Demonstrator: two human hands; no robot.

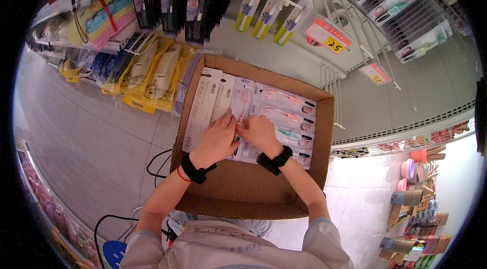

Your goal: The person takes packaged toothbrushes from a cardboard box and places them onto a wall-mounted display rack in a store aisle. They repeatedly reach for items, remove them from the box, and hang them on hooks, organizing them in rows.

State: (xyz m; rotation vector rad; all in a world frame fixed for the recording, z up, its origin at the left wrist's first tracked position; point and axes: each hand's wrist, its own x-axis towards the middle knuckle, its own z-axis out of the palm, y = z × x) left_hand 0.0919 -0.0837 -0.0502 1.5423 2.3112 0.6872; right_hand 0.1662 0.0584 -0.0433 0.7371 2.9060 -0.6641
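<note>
A brown cardboard box stands open in front of me, holding several blister packs of toothbrushes. Flat on the packs at the box's middle-left lies my left hand, its fingertips on an upright pack with a pink toothbrush. My right hand is curled beside it, thumb towards the same pack; its grip is hidden. Two packs with their pale printed backs up are left of my left hand. Further packs with pink and teal brushes lie crosswise at the right.
Carded toothbrushes hang from hooks beyond the box, near a red-and-yellow price tag. Yellow bagged goods and folded towels are at the left. Empty wire hooks jut out at the right. A black cable lies by the box.
</note>
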